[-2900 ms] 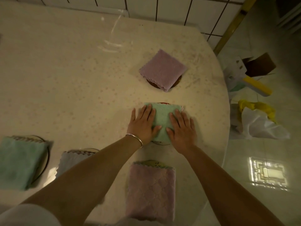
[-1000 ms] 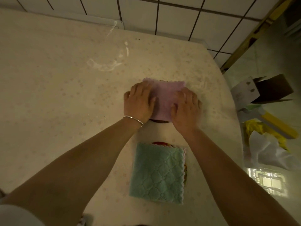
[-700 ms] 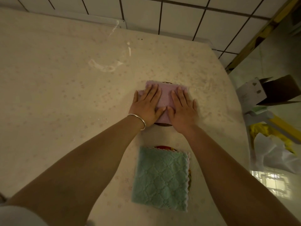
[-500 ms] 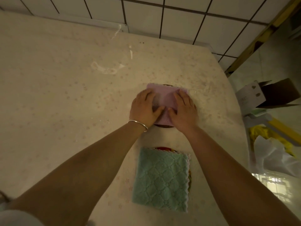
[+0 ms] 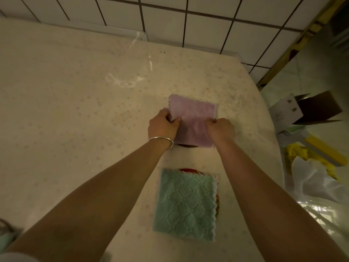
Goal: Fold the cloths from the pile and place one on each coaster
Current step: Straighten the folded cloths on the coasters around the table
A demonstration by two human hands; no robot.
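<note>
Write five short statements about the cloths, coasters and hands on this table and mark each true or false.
1. Both hands, left and right, grip the folded pink fleece cloth. True.
2. The folded green quilted cloth lies farther from the person than the pink one. False: it lies nearer.
3. A silver bangle sits on the right wrist. False: it is on the left wrist.
4. A dark round coaster peeks out under the pink cloth's near edge. True.
5. The green cloth is being held. False: no hand touches it.
</note>
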